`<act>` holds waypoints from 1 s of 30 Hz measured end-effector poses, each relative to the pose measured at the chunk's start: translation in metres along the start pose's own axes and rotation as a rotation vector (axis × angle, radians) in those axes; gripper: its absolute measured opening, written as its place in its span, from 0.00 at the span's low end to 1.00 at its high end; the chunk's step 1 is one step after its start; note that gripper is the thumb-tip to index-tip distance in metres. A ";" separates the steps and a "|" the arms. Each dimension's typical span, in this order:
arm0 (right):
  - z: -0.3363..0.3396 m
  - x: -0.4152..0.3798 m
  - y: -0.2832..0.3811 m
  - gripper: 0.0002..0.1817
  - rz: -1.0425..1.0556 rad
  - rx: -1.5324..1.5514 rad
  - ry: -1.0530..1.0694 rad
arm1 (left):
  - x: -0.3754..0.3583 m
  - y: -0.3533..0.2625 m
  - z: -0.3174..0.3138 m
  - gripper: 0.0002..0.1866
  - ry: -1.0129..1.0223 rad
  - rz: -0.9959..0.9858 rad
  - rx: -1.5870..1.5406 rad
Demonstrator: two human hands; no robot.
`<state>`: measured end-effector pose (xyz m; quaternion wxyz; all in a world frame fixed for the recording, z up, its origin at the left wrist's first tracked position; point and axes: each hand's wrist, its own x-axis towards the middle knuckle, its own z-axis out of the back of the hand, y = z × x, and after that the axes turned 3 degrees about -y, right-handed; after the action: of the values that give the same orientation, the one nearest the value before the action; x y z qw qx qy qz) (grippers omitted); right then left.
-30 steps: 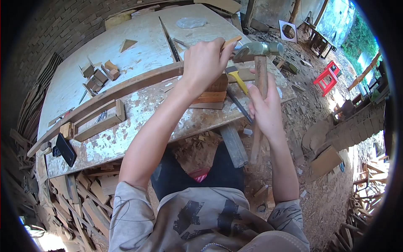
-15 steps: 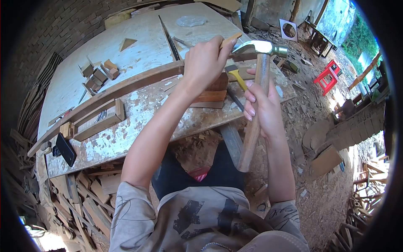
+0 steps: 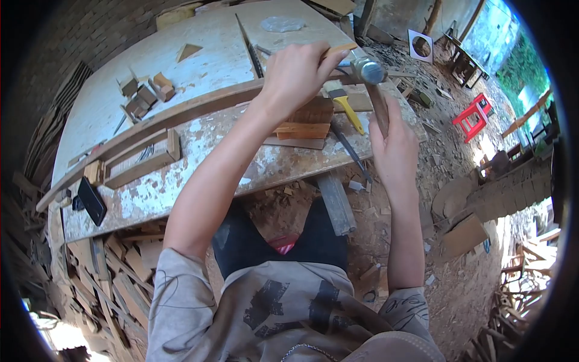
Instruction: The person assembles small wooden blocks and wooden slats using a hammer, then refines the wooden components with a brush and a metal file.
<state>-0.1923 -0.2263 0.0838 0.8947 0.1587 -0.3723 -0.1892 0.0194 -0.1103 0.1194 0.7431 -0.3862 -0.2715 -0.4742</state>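
A small strip of light wood sticks out of my left hand, whose fingers are closed on it above the bench. My right hand grips the wooden handle of a claw hammer. The hammer's round striking face is turned up toward me, close beside the strip's end. Below the hands, a paintbrush with a yellow handle lies by stacked wood blocks. A dark metal bar reaches past the bench's front edge.
The worn bench carries a long wooden rail, a shallow wooden tray with nails, a phone and small wood blocks. A red stool stands on the littered floor at right. Scrap wood is piled under the bench.
The hammer has turned in my right hand: its head was side-on and the long handle hung toward me; now the striking face points up at me. My left hand still holds the strip.
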 end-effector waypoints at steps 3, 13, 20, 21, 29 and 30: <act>-0.001 0.000 0.004 0.25 -0.039 0.047 0.028 | -0.006 0.004 -0.002 0.29 -0.005 -0.013 0.017; 0.010 0.001 0.008 0.25 -0.423 0.951 0.282 | -0.008 0.000 0.001 0.27 0.057 0.011 0.015; 0.029 -0.006 0.001 0.25 -0.604 1.238 0.377 | -0.006 -0.013 -0.002 0.24 0.107 0.048 -0.062; 0.029 -0.008 0.000 0.24 -0.603 1.199 0.363 | -0.007 -0.016 -0.002 0.24 0.127 0.050 -0.071; 0.021 -0.026 -0.011 0.27 -0.129 0.375 0.005 | -0.012 -0.029 -0.006 0.25 0.139 0.042 -0.051; 0.022 -0.025 -0.010 0.27 -0.216 0.512 0.072 | -0.013 -0.030 -0.004 0.25 0.146 0.049 -0.057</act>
<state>-0.2269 -0.2269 0.0794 0.8129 0.4249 -0.3568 -0.1773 -0.0132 -0.1147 0.1172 0.7610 -0.3781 -0.1935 -0.4904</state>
